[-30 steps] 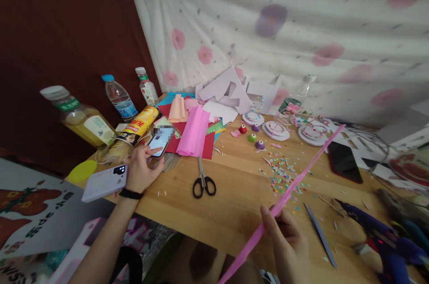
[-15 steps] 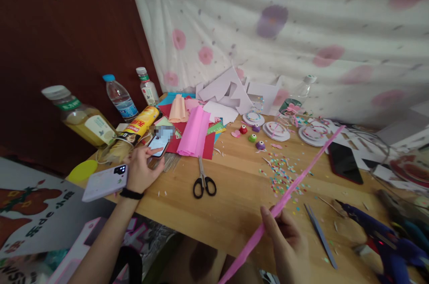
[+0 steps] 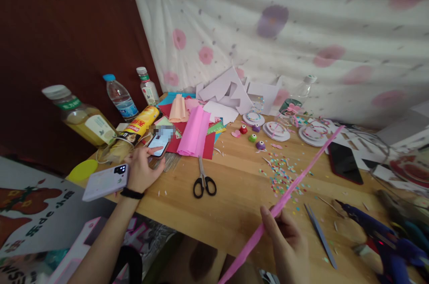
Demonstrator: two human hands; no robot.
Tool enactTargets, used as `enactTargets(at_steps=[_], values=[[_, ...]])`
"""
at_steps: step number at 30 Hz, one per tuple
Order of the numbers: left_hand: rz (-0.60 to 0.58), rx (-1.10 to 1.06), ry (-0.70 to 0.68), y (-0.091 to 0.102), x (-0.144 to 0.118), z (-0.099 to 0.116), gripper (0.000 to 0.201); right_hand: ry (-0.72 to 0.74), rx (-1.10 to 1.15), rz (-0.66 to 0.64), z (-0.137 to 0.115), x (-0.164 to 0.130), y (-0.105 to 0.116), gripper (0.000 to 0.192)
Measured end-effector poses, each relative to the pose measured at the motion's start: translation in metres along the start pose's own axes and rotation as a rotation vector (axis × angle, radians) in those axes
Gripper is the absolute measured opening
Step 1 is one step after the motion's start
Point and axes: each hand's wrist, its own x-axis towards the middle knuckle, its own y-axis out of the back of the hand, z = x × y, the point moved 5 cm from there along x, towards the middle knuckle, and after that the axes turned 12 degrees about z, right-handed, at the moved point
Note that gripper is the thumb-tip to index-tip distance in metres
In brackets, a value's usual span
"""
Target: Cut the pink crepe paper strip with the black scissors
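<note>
light is reading dim, darkest left | black-rimmed rectangular phone (image 3: 157,144) is glowing, part pixelated | blue plastic glue gun (image 3: 377,225) is blurring | wide lens is stretching edges

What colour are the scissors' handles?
The handles of the scissors are black, best seen in the head view.

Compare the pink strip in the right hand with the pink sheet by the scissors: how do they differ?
The pink strip is long and narrow; the pink sheet is much broader. The right hand pinches the strip, while the sheet lies on red paper. Both are pink.
</note>
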Motion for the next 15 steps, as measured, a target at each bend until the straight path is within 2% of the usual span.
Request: enactTargets(at_steps=[5, 15], values=[[0.096, -0.008, 0.030, 0.0047, -0.0002, -0.0040, 0.034, 0.008, 0.013, -0.021, 0.0022, 0.0011, -0.0023, 0.047], [0.024, 0.122, -0.010, -0.0016, -0.0007, -0.0042, 0.029, 0.028, 0.001, -0.056, 0.0049, 0.0017, -0.0010, 0.045]])
